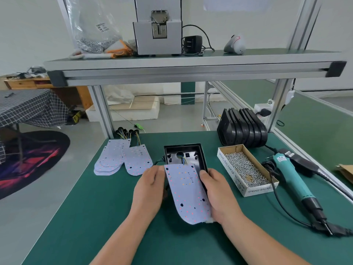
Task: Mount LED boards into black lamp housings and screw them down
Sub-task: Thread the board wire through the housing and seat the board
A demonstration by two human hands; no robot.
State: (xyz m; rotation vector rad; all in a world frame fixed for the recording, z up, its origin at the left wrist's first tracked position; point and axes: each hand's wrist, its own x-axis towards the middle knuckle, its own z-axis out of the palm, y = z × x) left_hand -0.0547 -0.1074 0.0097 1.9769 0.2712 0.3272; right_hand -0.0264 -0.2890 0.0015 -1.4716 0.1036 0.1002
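the open cardboard box (229, 170), printed "spring balancer" on its side, sits on the green bench mat (95, 217) right of centre and holds a loose heap of small silver screws (246, 168). up on the shelf (191, 64), a clear plastic bag (93, 29) slumps with small metal parts in its bottom; what they are is too small to tell.

the black lamp housing (202, 155) lies open side up in the middle of the mat, just left of the box. blue and yellow wires (183, 160) rise from a round hole in its floor to the top edge of the led board (188, 192).

the board is pale lilac-white, straight at the far end and rounded at the near end, dotted with small red and orange leds and a few dark holes. it is held tilted over the near part of the housing, and its rounded end reaches past the housing toward the person.

the left hand (150, 190) grips the board's left edge, thumb on top at the edge, fingers curled underneath. the right hand (219, 194) pinches the right edge, thumb pressed on the board's face, fingers hidden below.

more boards (122, 159) with wire tails lie fanned to the left. a row of black housings (242, 129) stands on edge behind the box. a teal electric screwdriver (292, 176) lies to the box's right.
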